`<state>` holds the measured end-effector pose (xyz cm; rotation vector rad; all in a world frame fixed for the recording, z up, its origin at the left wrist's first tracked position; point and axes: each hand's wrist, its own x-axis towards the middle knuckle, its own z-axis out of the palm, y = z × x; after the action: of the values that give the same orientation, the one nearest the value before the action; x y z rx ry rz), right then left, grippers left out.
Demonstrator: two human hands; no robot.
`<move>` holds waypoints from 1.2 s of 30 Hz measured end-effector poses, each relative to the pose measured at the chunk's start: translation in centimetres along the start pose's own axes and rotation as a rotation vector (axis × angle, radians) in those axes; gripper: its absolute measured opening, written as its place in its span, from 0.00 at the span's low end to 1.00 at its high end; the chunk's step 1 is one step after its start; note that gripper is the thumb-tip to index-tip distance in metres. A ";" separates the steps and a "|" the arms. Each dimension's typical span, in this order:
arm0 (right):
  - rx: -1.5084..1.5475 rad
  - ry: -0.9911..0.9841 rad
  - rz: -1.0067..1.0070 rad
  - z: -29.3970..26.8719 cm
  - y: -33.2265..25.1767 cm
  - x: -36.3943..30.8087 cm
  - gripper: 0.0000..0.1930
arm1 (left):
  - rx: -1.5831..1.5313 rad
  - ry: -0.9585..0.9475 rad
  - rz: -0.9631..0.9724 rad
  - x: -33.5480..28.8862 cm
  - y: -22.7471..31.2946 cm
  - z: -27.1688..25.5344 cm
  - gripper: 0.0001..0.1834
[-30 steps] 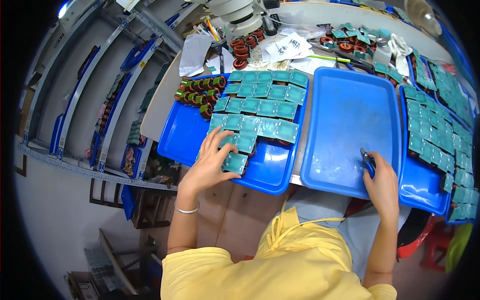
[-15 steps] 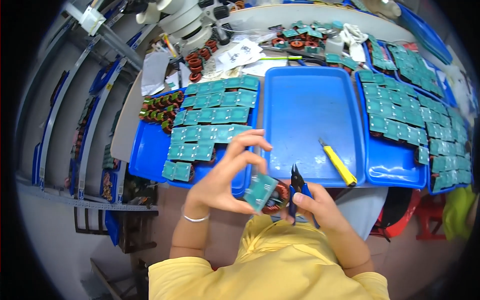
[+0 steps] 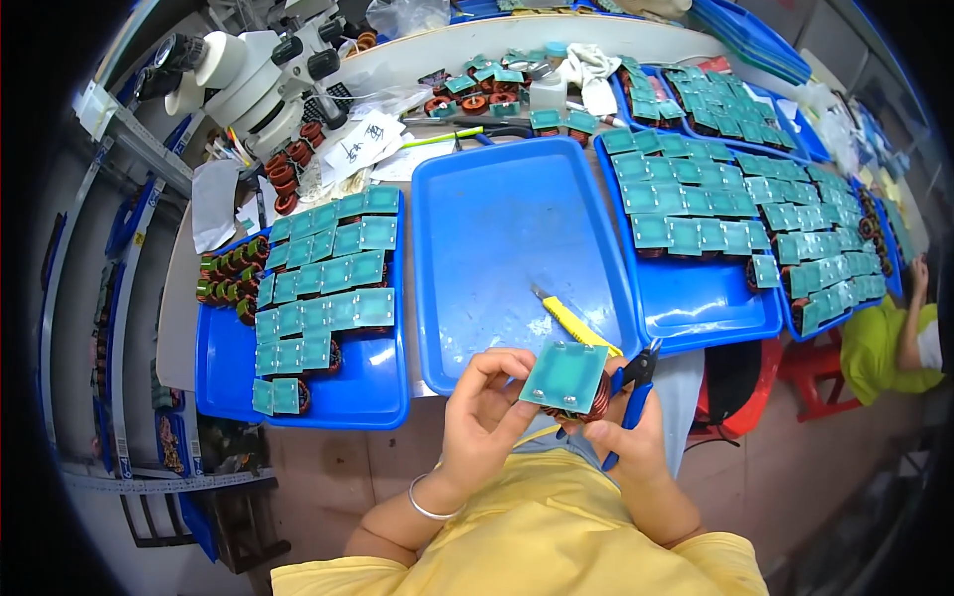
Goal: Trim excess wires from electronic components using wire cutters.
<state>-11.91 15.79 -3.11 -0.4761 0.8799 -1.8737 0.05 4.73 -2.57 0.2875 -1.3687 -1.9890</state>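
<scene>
A toroidal coil wound with copper wire (image 3: 600, 399) hangs beneath a square green circuit board (image 3: 566, 375), whose flat face is turned up. My left hand (image 3: 480, 415) pinches the board by its left edge. In my right hand (image 3: 636, 437) lies a pair of blue-handled side cutters (image 3: 636, 382), jaws pointing away from me. The right fingertips also reach the underside of the coil, partly hidden. Just beyond the board, a yellow utility knife (image 3: 576, 326) rests in the middle blue tray (image 3: 477, 258), its blade out.
The left tray (image 3: 368, 397) and right tray (image 3: 701, 316) hold rows of board-topped coils. A microscope (image 3: 248, 84), papers (image 3: 360, 141) and loose coils (image 3: 288, 174) stand at the back left. At the far right sits another person in a lime-green garment (image 3: 879, 348).
The board has turned from a slant to face up, and both hands have come closer together. My view has shifted right, so the trays appear further left.
</scene>
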 end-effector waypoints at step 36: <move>-1.533 -0.349 -0.356 1.3 -5.7 -1.9 0.21 | 0.287 -0.124 -0.216 -1.7 2.1 -0.6 0.38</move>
<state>-13.66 18.54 2.10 -1.8751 1.9451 -0.9615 2.45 4.95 -1.31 0.4670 -1.7711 -2.0062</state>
